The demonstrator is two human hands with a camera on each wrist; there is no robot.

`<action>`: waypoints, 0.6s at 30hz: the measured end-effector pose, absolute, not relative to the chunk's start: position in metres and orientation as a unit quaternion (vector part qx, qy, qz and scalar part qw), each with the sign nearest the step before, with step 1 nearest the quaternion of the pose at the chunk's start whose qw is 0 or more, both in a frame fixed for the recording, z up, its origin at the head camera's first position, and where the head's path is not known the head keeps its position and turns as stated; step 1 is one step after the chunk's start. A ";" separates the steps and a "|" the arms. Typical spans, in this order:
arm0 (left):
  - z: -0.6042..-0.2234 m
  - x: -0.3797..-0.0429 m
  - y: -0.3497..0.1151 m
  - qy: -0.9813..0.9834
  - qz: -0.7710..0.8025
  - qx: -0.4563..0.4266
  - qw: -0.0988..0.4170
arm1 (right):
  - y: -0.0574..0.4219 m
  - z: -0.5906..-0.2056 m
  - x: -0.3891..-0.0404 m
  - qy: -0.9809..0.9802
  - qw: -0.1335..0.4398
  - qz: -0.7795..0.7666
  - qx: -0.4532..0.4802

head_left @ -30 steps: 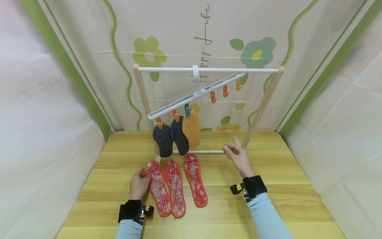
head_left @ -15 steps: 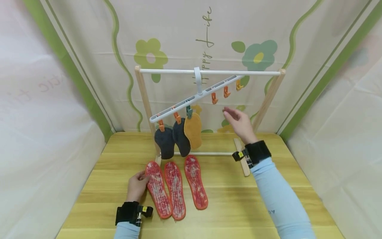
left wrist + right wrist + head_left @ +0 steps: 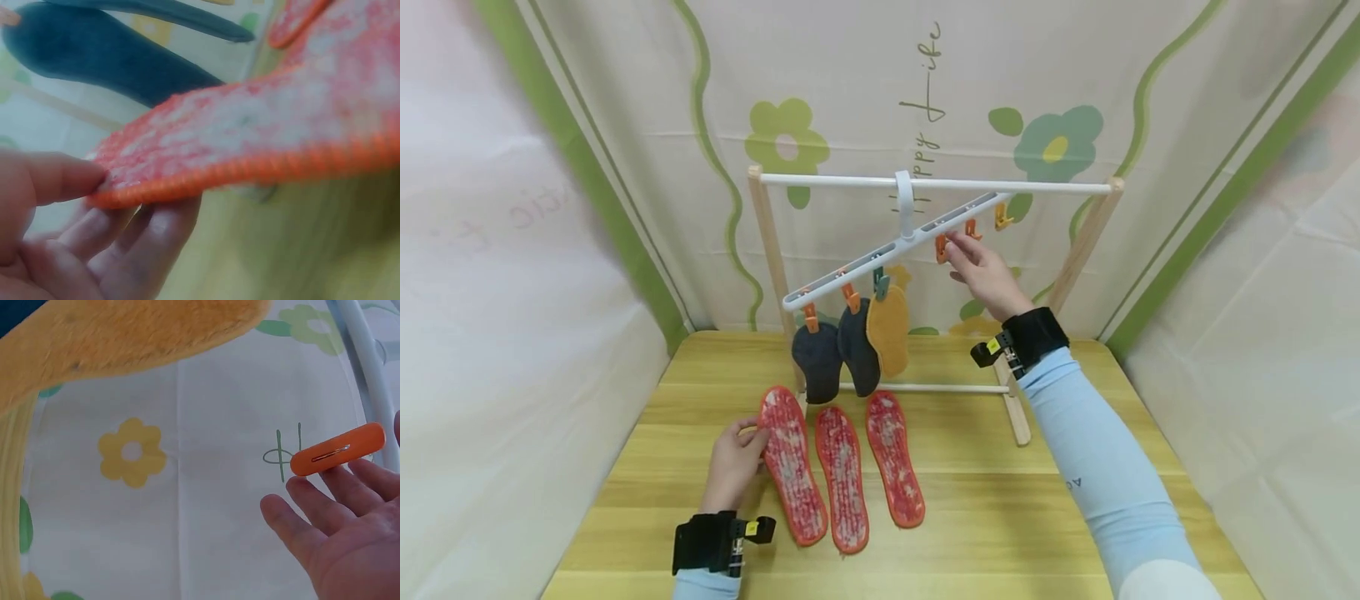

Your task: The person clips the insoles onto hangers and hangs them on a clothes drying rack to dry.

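My left hand (image 3: 733,460) pinches the edge of a red-and-white patterned insole (image 3: 793,471), thumb on top and fingers beneath in the left wrist view. That insole's held end is lifted a little. Two matching insoles, a middle one (image 3: 842,479) and a right one (image 3: 897,460), lie on the table beside it. Up at the hanger (image 3: 842,278), my right hand (image 3: 991,282) reaches an orange clip (image 3: 337,450). Its fingers are extended and touch the clip from behind in the right wrist view; the thumb is mostly cut off there.
From the hanger's left half hang two dark insoles, one outer (image 3: 817,358) and one inner (image 3: 859,354), and a yellow insole (image 3: 889,333). Another orange clip (image 3: 972,227) and a yellow clip (image 3: 1002,217) hang at the right. A wood-and-white rack (image 3: 820,180) carries the hanger.
My right hand has risen from near the rack's bottom bar to the orange clip. My left hand has shifted the left insole slightly left and up, away from the middle one.
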State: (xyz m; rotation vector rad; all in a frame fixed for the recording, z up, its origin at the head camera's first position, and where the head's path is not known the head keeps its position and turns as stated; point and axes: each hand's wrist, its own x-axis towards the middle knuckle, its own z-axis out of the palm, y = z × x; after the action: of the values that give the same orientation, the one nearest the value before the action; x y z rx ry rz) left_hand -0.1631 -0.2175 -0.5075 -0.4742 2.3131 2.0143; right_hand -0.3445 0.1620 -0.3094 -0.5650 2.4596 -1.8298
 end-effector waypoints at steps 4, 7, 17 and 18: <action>-0.492 -0.160 -0.217 0.745 0.653 -0.136 0.016 | 0.162 -0.308 -0.345 0.769 0.029 -0.612 -0.181; -0.481 -0.158 -0.215 0.746 0.654 -0.127 0.006 | 0.164 -0.308 -0.346 0.767 0.033 -0.612 -0.189; -0.454 -0.151 -0.208 0.743 0.660 -0.108 -0.010 | 0.164 -0.304 -0.340 0.758 0.046 -0.617 -0.205; -0.452 -0.150 -0.207 0.742 0.662 -0.103 -0.010 | 0.163 -0.304 -0.339 0.758 0.045 -0.617 -0.204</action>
State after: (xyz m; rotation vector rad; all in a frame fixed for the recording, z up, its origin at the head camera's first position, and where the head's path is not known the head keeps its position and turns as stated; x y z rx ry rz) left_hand -0.1503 -0.2067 -0.4521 -0.3245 2.3461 2.0942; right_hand -0.3393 0.1630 -0.3037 -0.6234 2.3163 -1.8860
